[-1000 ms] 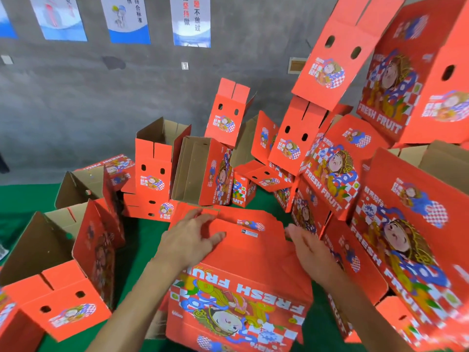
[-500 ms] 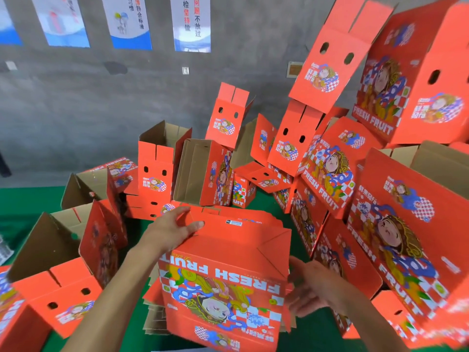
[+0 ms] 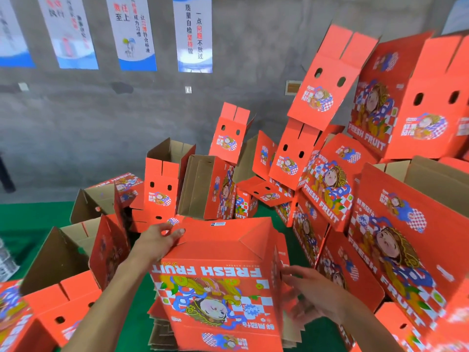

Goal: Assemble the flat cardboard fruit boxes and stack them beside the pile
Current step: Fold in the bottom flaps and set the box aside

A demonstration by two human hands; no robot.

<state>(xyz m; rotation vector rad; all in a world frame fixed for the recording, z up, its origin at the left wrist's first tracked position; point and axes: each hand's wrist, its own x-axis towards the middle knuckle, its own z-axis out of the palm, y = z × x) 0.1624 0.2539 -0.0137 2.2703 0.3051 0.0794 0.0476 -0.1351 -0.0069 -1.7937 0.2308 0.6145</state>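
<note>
Grey concrete wall with hanging white-and-blue posters point(image 3: 192, 34) at 12 o'clock; green tabletop point(image 3: 30, 217) below, crowded with assembled red printed cardboard fruit boxes point(image 3: 396, 240) heaped from 1 to 4 o'clock and more open ones at 9 to 11. Centre, at 6 o'clock: red "FRESH FRUIT" cardboard box point(image 3: 218, 283), upside down, folded base flaps facing up. Left hand point(image 3: 158, 238) rests on the base's 10 o'clock corner, fingers nearly straight, likely pressing the flaps locked. Right hand point(image 3: 311, 293) is spread open, touching the box's 3 o'clock side, probably steadying it. Flat brown cardboard stack point(image 3: 162, 334) sits under the box.
</note>
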